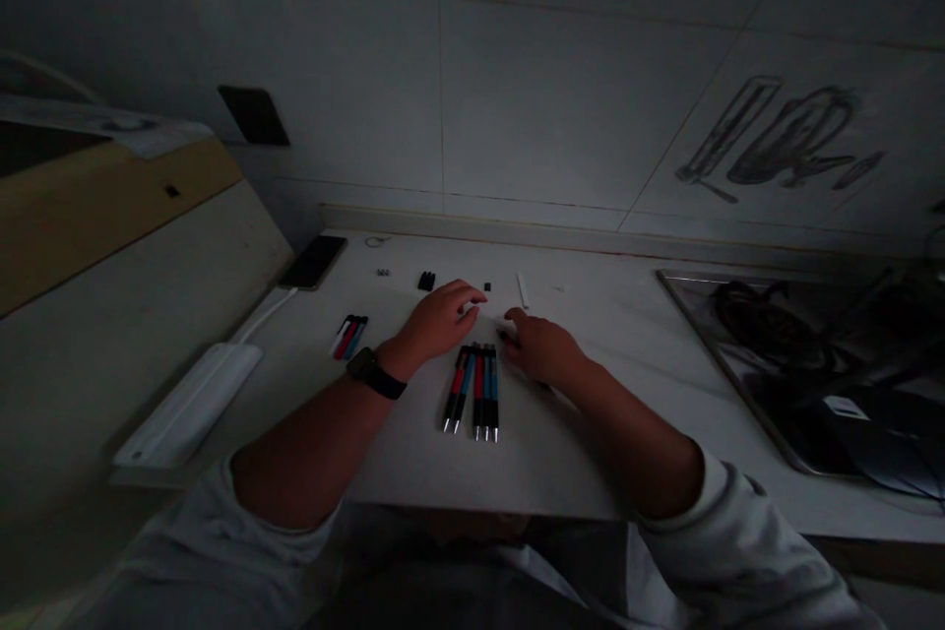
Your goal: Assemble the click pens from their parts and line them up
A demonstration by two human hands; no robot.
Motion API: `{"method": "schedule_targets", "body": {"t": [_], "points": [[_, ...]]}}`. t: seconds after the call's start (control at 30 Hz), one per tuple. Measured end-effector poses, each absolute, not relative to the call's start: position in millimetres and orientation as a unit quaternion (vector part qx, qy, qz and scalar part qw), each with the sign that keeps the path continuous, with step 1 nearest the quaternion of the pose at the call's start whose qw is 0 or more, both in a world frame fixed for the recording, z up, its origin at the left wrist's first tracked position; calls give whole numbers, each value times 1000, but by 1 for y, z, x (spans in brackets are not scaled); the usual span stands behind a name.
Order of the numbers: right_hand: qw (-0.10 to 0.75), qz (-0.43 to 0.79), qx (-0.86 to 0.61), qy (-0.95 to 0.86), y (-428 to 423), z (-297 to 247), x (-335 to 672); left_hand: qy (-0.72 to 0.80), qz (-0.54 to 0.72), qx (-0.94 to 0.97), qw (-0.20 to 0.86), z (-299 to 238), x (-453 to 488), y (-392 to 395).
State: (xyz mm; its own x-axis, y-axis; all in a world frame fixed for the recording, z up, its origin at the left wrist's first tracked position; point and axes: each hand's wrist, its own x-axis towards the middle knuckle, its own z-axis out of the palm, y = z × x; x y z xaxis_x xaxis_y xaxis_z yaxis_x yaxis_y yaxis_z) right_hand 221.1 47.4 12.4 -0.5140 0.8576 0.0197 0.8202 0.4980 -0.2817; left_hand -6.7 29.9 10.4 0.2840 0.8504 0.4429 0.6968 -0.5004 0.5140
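Observation:
My left hand hovers over the white counter, thumb and fingers apart with nothing between them. My right hand is closed around a dark, slim piece that looks like a pen; most of it is hidden by the fingers. Between my forearms lie several pens in red, blue and black, their silver tips toward me. Left of my left hand is a small group of white, red and blue pen barrels. Beyond my hands are small black parts, a tiny black piece and a white strip.
A phone and a white power strip with its cable lie at the left, beside a large box-like unit. Tiny metal pieces sit near the back. At the right is a metal-rimmed tray or sink with dark items.

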Motion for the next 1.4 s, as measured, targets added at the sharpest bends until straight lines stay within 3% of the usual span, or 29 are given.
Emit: {"method": "schedule_targets", "body": {"t": [0.23, 0.43, 0.63, 0.87, 1.4], "points": [[227, 217, -359, -879, 58, 13, 220, 445, 300, 834, 128, 13, -2, 28], [308, 182, -373, -856, 69, 12, 227, 482, 373, 783, 123, 23, -13, 29], [337, 293, -407, -797, 87, 10, 237, 510, 463, 716, 114, 31, -24, 27], [380, 430, -392, -719, 93, 0, 233, 524, 467, 695, 158, 27, -24, 29], [428, 325, -393, -746, 88, 3, 234, 559, 481, 640, 217, 28, -24, 32]]}}
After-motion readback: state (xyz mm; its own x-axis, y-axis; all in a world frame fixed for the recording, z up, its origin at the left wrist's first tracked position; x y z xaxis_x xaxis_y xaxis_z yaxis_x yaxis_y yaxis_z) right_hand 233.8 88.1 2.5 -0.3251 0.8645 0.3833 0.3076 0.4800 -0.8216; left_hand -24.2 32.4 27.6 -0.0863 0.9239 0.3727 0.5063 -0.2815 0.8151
